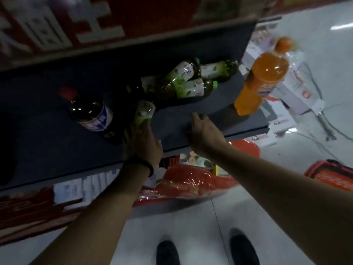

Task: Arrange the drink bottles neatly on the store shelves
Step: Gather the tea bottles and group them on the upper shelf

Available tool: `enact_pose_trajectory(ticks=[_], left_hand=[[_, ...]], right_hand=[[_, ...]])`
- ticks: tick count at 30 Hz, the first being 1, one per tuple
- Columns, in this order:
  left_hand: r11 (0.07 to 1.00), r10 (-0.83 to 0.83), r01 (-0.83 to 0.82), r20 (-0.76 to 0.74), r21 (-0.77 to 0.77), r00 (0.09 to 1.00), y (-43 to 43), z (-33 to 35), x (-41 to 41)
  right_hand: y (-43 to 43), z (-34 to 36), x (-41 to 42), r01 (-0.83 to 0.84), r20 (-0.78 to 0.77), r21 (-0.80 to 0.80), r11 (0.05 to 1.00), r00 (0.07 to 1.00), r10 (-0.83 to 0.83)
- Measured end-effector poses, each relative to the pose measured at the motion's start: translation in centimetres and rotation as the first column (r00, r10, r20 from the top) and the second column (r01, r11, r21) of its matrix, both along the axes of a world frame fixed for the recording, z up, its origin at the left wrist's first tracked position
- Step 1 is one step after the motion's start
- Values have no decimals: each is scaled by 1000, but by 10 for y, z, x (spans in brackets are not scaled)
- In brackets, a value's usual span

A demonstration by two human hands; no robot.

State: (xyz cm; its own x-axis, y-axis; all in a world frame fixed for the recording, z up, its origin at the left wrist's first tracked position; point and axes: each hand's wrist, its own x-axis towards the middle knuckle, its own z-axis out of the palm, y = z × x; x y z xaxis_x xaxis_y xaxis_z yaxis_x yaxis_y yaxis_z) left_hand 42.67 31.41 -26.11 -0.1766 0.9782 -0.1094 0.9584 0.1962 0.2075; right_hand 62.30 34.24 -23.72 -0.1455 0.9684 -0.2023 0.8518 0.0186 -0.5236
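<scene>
Reaching onto the dark shelf (172, 121) with the left grip (142, 142), fingers against the bottom of a small green tea bottle (144, 111) near the front edge, too blurry to tell if wrapped round it or only touching. Holding the right grip (204, 131) open and flat over the shelf's front edge, with nothing in it. Further back, a pile of green tea bottles (191, 81) lying on their sides, with a dark cola bottle (90, 111) to the left and a big orange soda bottle (261, 77) standing at the right end.
</scene>
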Motion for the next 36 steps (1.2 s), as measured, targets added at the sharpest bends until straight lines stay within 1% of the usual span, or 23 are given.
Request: enact_pose_trajectory(ticks=[2, 4, 7, 9, 11, 13, 17, 19, 21, 23, 25, 27, 29, 30, 31, 32, 33, 34, 35, 36], left_hand=[[999, 31, -26, -96, 46, 995, 13, -9, 1], [997, 74, -67, -142, 48, 987, 22, -13, 5], [984, 172, -160, -187, 78, 967, 33, -18, 14], [977, 209, -200, -163, 70, 964, 39, -18, 20], [972, 234, -233, -90, 25, 968, 44, -19, 24], [971, 240, -241, -49, 3, 969, 47, -19, 26], [953, 304, -304, 21, -11, 952, 48, -20, 24], [941, 338, -336, 31, -45, 941, 44, -18, 26], [932, 357, -352, 44, -85, 933, 38, -12, 31], [922, 376, -366, 70, -122, 924, 33, -7, 35], [910, 405, -389, 109, -142, 908, 26, -4, 39], [903, 426, -410, 134, -132, 895, 20, -4, 41], [904, 423, -409, 134, -119, 896, 15, -4, 43], [905, 422, -409, 135, -114, 896, 13, -5, 44], [901, 431, -417, 140, -118, 891, 12, -7, 43], [894, 445, -427, 160, -132, 881, 11, -6, 44], [881, 470, -446, 196, -155, 861, 11, -6, 44], [868, 496, -462, 259, -183, 829, 11, -6, 45], [851, 525, -474, 351, -226, 775, 11, -5, 45], [837, 546, -479, 466, -266, 696, 9, -2, 46]], right_hand=[[16, -15, 0, -54, -6, 31, 998, 999, 54], [29, -23, 0, -56, -60, 60, 997, 996, 59], [47, -28, -7, -30, -232, 132, 991, 971, 60], [58, -24, -15, 45, -383, 180, 983, 923, 27], [73, -19, -27, 102, -476, 202, 974, 879, 7], [89, -16, -41, 115, -528, 146, 983, 849, -21], [105, -16, -67, 78, -600, -3, 997, 797, -65], [102, -13, -72, 122, -628, -12, 992, 772, -102], [96, -15, -71, 167, -655, 41, 985, 749, -99], [79, -23, -62, 185, -653, 86, 979, 753, -85], [53, -34, -46, 181, -580, 160, 970, 813, -55], [21, -34, -27, 135, -435, 243, 961, 900, -17], [-6, -29, -11, 104, -290, 239, 965, 956, -31], [-17, -29, -5, 109, -254, 216, 970, 966, -52], [-26, -29, 0, 126, -254, 210, 970, 965, -70], [-31, -28, 5, 151, -278, 191, 970, 956, -94], [-32, -27, 10, 178, -325, 129, 975, 937, -128], [-29, -26, 13, 198, -371, 23, 980, 912, -176], [-24, -25, 15, 196, -406, -114, 974, 886, -225], [-18, -25, 14, 170, -393, -237, 957, 884, -254]])
